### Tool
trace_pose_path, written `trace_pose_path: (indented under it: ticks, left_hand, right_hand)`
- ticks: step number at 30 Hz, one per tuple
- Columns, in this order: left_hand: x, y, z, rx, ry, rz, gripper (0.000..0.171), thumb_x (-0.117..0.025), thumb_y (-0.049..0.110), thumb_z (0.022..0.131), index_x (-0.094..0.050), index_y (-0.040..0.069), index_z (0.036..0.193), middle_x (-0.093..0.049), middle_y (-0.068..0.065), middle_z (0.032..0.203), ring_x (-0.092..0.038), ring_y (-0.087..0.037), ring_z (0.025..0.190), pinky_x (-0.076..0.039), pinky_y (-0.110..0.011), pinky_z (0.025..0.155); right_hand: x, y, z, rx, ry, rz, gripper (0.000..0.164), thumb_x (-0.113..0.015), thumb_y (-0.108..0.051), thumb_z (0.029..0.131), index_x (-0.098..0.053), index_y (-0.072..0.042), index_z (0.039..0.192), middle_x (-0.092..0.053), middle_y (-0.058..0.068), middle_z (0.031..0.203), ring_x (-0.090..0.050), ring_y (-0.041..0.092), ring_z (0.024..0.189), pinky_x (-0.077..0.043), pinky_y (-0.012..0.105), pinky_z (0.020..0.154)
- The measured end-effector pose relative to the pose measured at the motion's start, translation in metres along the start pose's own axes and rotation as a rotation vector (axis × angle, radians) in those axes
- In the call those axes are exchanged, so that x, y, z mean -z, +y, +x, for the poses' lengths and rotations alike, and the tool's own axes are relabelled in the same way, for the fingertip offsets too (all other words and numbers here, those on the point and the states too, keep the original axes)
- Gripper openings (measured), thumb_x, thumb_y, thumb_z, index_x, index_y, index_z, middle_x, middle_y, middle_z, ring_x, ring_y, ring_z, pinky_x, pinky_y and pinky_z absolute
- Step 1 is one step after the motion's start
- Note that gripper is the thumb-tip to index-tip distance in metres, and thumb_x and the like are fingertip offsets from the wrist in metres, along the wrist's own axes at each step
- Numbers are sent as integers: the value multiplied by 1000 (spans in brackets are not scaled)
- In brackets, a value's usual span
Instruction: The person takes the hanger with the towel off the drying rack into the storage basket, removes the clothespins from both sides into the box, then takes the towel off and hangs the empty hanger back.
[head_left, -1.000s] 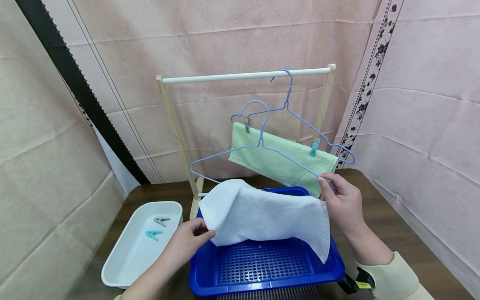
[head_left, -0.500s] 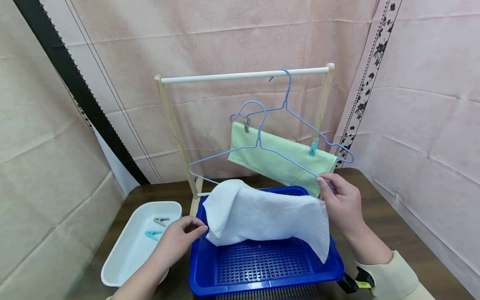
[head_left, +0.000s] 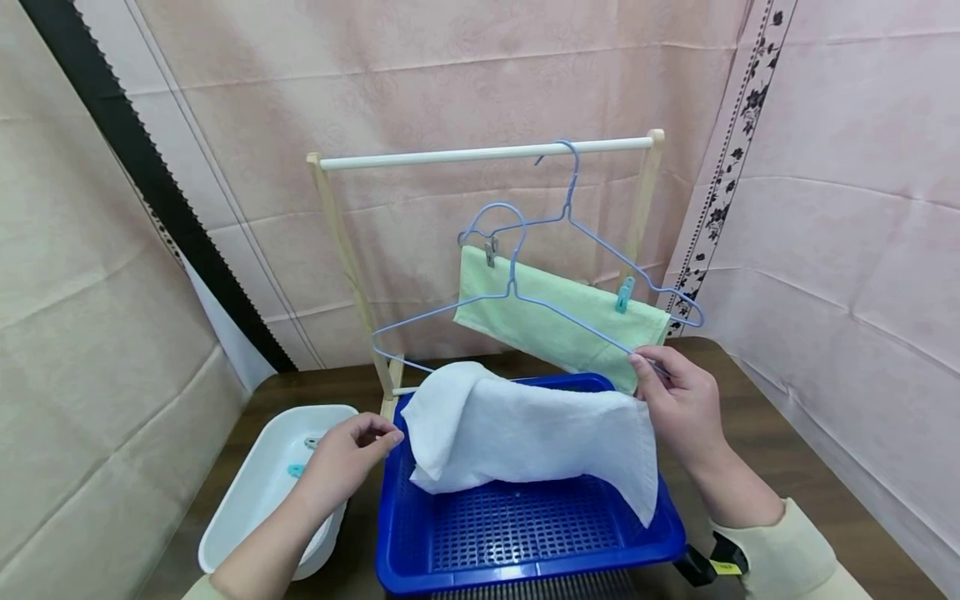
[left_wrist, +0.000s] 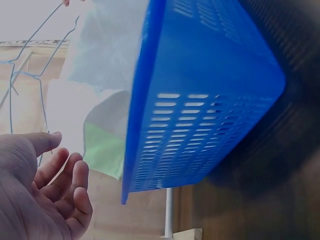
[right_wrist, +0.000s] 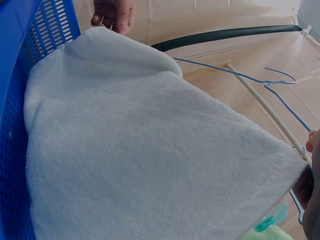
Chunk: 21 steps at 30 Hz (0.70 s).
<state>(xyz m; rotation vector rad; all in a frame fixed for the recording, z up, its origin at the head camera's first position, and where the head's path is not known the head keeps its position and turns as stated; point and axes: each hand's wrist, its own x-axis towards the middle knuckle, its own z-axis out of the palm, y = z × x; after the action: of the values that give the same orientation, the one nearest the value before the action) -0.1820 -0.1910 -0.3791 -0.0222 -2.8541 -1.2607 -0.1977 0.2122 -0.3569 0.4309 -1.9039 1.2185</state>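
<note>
My right hand [head_left: 686,408] pinches the right arm of a blue wire clothes hanger [head_left: 513,271] together with a corner of a white towel [head_left: 525,429]. The towel drapes over the hanger's lower part and hangs into the blue basket [head_left: 525,567]; its folded left end bulges upward. My left hand [head_left: 341,462] is off the towel, between basket and white tub, fingers loosely curled around nothing. In the left wrist view its fingers [left_wrist: 75,182] are bent and apart from the basket wall. The right fingertips are mostly hidden at the right wrist view's edge.
A wooden rack with a white bar [head_left: 450,157] stands behind. From it hangs another blue hanger [head_left: 600,242] with a green towel [head_left: 495,279] held by a grey clothespin [head_left: 491,252] and a teal clothespin [head_left: 624,296]. A white tub [head_left: 247,500] holds two clothespins, partly hidden.
My left hand has let go of the towel's left end and moved left, over the white tub's right edge. The right hand keeps its hold almost unmoved.
</note>
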Motion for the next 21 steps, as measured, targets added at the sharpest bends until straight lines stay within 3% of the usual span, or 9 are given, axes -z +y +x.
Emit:
trace_pose_path:
  ticks: [10, 21]
  left_hand:
    - [10, 6, 15, -30, 4, -1, 26, -65, 37, 96, -69, 17, 113, -69, -2, 109, -63, -23, 99, -56, -43, 80]
    - [11, 19, 27, -75, -17, 9, 41, -66, 45, 94, -67, 18, 125, -67, -3, 120, -60, -23, 105, -53, -41, 81]
  right_hand:
    - [-1, -2, 2, 37, -19, -7, 14, -67, 15, 85, -70, 5, 95, -56, 11, 61, -49, 2, 51, -39, 16, 47]
    - [-1, -4, 1, 67, -29, -24, 15, -69, 13, 85, -71, 3, 95, -57, 3, 61, -50, 1, 52, -39, 17, 45]
